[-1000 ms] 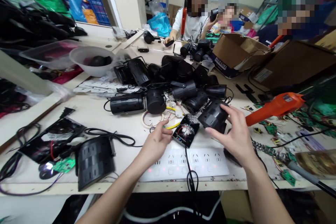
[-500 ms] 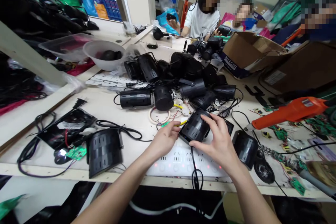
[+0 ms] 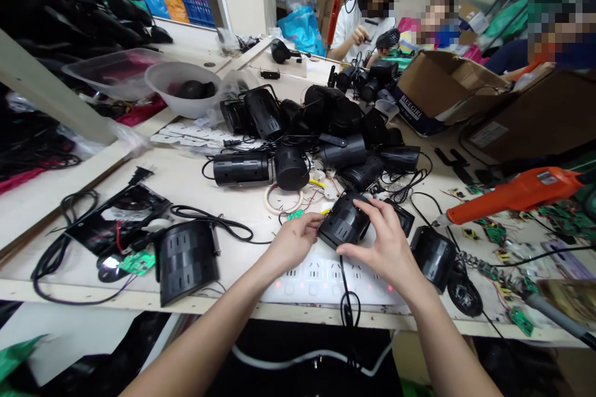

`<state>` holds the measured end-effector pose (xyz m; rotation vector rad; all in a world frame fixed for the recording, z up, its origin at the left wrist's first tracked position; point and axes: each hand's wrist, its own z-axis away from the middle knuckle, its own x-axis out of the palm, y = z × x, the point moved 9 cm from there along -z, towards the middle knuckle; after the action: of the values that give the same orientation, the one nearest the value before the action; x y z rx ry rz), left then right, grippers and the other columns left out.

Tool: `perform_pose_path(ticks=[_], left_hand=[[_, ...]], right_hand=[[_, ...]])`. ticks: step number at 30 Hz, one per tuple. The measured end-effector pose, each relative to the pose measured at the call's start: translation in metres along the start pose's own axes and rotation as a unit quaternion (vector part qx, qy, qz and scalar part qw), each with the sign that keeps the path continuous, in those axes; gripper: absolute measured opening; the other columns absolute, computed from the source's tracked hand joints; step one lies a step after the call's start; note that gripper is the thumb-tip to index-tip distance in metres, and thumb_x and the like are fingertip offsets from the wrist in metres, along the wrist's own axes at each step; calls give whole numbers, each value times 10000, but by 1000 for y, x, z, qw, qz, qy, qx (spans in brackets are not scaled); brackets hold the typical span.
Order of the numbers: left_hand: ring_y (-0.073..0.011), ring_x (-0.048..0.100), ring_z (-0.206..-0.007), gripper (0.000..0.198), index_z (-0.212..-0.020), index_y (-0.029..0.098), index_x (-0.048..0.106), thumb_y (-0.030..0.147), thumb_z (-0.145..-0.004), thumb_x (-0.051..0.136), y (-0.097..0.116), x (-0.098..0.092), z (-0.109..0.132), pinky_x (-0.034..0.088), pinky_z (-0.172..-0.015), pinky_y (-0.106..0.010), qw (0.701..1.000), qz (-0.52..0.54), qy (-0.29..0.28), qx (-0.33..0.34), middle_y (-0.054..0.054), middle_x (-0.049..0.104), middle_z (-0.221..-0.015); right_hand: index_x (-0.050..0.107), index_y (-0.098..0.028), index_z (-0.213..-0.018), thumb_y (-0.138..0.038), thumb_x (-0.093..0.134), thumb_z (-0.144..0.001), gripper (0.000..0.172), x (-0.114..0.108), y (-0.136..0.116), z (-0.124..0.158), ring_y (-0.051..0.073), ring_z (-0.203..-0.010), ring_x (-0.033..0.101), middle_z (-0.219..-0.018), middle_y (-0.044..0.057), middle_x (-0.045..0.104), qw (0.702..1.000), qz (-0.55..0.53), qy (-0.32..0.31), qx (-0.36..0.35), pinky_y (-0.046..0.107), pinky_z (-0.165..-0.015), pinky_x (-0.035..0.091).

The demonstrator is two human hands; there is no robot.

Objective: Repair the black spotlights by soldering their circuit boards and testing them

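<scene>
A black ribbed housing (image 3: 345, 222) sits on the table just beyond a white power strip (image 3: 321, 279). My right hand (image 3: 384, 248) curls over its top and right side, fingers closed on it. My left hand (image 3: 291, 243) pinches its left edge, beside a yellow wire and a small green board (image 3: 295, 215). A black cord (image 3: 345, 298) runs from the housing across the strip and over the table's front edge.
A pile of black housings (image 3: 326, 130) fills the middle. Another housing (image 3: 186, 260) and a green circuit board (image 3: 136, 262) lie front left, and one more housing (image 3: 433, 254) to the right. An orange electric screwdriver (image 3: 512, 195) hangs right. Cardboard boxes (image 3: 437, 96) and other seated people are behind.
My right hand brought the black housing down over the open base with its wires. Both hands now close on the joined piece near the power strip.
</scene>
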<state>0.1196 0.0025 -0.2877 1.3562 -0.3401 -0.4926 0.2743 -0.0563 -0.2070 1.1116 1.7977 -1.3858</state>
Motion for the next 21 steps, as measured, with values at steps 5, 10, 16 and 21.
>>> perform_pose_path(ticks=[5,10,16,21], left_hand=[[-241,681,-1023,404,-1118,133,679,87,-764,489,4,0,0,512,-976,-439,1000,-3,1,3,-116,738,-1089],[-232,692,-992,399,-1118,127,684,99,-769,491,3,0,0,536,-939,-411,1000,5,-1,1,-120,740,-1069],[-225,689,-998,401,-1127,145,687,107,-776,498,1,1,0,542,-928,-405,1000,10,-6,-2,-104,741,-1061],[-216,686,-1021,420,-1144,150,679,100,-771,491,0,1,0,544,-926,-381,1000,12,-6,-6,-101,738,-1090]], right_hand=[[514,-245,-1349,-584,799,-681,802,0,2,-3,344,-1302,452,-1335,143,463,1000,-2,-6,6,538,-1076,432],[519,-226,-1342,-562,801,-687,788,-1,-3,-4,339,-1316,433,-1342,147,465,1000,-1,3,-3,531,-1090,419],[513,-241,-1352,-599,787,-687,804,1,-3,-3,345,-1316,436,-1348,146,458,1000,-2,4,-8,545,-1094,405],[520,-267,-1363,-658,780,-658,847,4,3,-3,367,-1324,437,-1374,146,453,1000,-9,-15,3,572,-1081,404]])
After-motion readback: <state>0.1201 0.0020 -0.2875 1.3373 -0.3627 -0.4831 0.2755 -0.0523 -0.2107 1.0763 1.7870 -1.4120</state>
